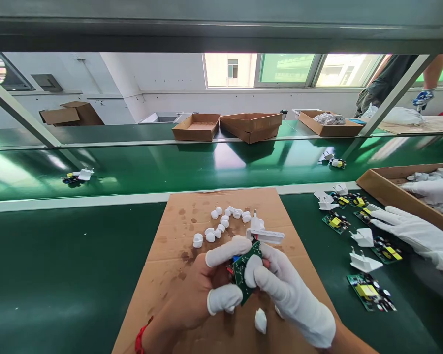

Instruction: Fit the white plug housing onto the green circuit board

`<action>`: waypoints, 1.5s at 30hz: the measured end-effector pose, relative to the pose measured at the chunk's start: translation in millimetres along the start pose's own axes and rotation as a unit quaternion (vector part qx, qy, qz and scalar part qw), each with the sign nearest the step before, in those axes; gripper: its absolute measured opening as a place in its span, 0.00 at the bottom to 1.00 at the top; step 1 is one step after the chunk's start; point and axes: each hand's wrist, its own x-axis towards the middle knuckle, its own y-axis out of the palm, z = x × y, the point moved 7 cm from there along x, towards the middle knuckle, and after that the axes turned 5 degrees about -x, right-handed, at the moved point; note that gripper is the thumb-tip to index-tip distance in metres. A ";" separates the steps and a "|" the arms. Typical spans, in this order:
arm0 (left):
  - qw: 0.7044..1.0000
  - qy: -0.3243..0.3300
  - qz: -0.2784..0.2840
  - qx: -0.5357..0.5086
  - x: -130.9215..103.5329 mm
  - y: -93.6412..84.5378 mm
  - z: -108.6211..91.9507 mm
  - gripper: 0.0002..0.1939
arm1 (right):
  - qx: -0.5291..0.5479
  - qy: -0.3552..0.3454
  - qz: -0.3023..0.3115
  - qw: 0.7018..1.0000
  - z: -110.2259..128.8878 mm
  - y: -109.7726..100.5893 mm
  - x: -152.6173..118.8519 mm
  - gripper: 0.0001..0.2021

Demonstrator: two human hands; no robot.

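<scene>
My left hand, with white covers on thumb and finger, grips a green circuit board by its edge, tilted above the cardboard sheet. My right hand, in a white glove, is closed round a rounded white wad pressed on the board's soldered face. Just behind the board is a white plug housing with pins pointing up; dark wire shows between them. Several small white wads lie in a curved line on the cardboard. Another wad sits nearer, below my hands.
From the right, another person's gloved hand reaches over boards with white housings. Beside it stands a carton of white pieces. A conveyor beyond carries more boards. Cartons stand farther back; a metal shelf crosses overhead.
</scene>
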 end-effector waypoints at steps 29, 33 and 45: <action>0.950 0.154 0.012 0.273 -3.3 9.5 -16.8 0.22 | 0.072 0.041 -0.013 0.996 0.2 3.1 1.1 0.21; 0.920 0.172 -0.057 0.348 -7.6 3.8 -16.4 0.23 | 0.113 0.059 -0.003 0.992 2.3 4.1 -1.9 0.20; 0.713 0.206 -0.154 0.652 -10.1 5.5 -35.6 0.19 | 0.123 0.046 -0.111 0.985 -3.7 -16.1 0.5 0.11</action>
